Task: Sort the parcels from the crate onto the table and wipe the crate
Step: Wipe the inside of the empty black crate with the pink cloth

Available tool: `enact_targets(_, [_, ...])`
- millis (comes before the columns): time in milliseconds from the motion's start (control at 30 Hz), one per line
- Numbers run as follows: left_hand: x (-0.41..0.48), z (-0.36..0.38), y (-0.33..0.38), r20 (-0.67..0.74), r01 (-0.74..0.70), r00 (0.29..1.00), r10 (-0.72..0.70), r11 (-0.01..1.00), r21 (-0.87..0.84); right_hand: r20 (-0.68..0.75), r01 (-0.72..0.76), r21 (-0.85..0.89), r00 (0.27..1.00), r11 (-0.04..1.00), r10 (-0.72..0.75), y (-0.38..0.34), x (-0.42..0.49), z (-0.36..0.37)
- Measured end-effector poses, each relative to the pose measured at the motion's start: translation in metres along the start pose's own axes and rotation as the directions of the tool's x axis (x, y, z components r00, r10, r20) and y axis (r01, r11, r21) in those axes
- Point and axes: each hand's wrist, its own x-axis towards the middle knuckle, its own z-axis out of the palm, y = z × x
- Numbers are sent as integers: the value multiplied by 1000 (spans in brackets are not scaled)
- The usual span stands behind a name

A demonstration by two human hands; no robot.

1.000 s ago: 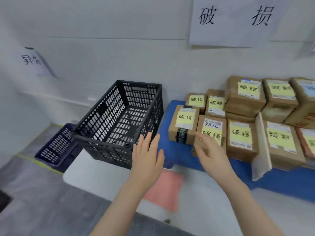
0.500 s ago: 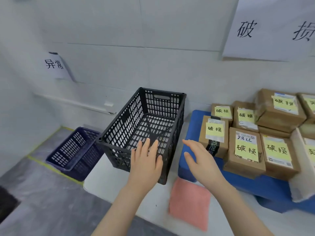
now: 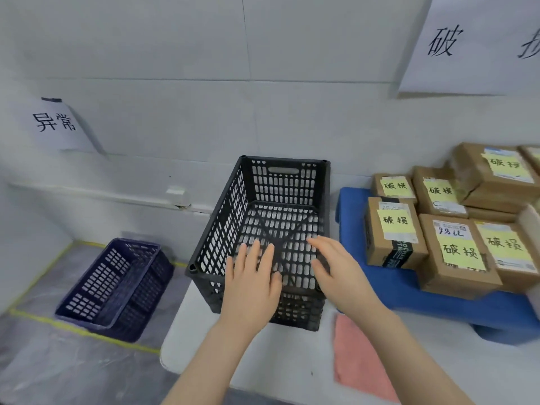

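Note:
A black perforated crate (image 3: 222, 229) stands on the white table (image 3: 277, 361) with nothing inside it. My left hand (image 3: 251, 285) hovers over the crate's near rim, fingers straight and spread. My right hand (image 3: 339, 273) reaches over the crate's near right corner, fingers relaxed, holding nothing. Several brown cardboard parcels (image 3: 455, 252) with yellow sticky notes sit on a blue platform (image 3: 394, 296) to the right. A pink cloth (image 3: 359, 363) lies flat on the table, near my right forearm.
A dark blue crate (image 3: 117, 287) sits on the plastic-covered floor at the left, inside yellow tape lines. Paper signs (image 3: 55, 124) hang on the white wall behind. The table's left edge runs just left of the black crate.
My view has swung left and the black crate now sits in the middle. Both hands have moved from beside the parcels to over the crate's near rim.

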Motion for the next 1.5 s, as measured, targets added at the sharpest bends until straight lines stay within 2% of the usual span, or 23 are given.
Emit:
enact_targets(167, [11,-8,-36,15,-112,994,112,993,43,-50,-42,-26,998,999,41,-27,8,28])
enact_targets(700, [14,-11,-52,28,-144,989,143,989,35,-68,-78,-63,995,995,74,-34,9,33])
enact_targets(933, [14,-4,-56,17,-138,990,137,990,42,-76,-55,-156,996,986,44,-23,8,40])
enact_targets(1000, [14,4,-60,50,-119,992,117,992,43,-34,-58,-205,998,977,52,-18,7,48])
enact_targets(1067, [9,15,-64,109,-101,990,94,993,56,60,-57,-301,995,952,79,-12,2,59])
enact_targets(1133, [-1,22,-65,144,-113,984,103,991,67,134,-1,-479,988,878,75,-7,-5,69])
enact_targets(1200, [-8,24,-65,90,-124,989,120,992,38,144,54,-585,989,810,39,-7,-12,73])
enact_targets(1367, [-37,23,-66,22,-163,986,163,987,13,174,113,-569,985,814,-15,-8,-45,66])
enact_targets(1500, [-69,29,-65,12,-186,983,186,983,0,132,137,-562,988,816,-75,-13,-78,61])
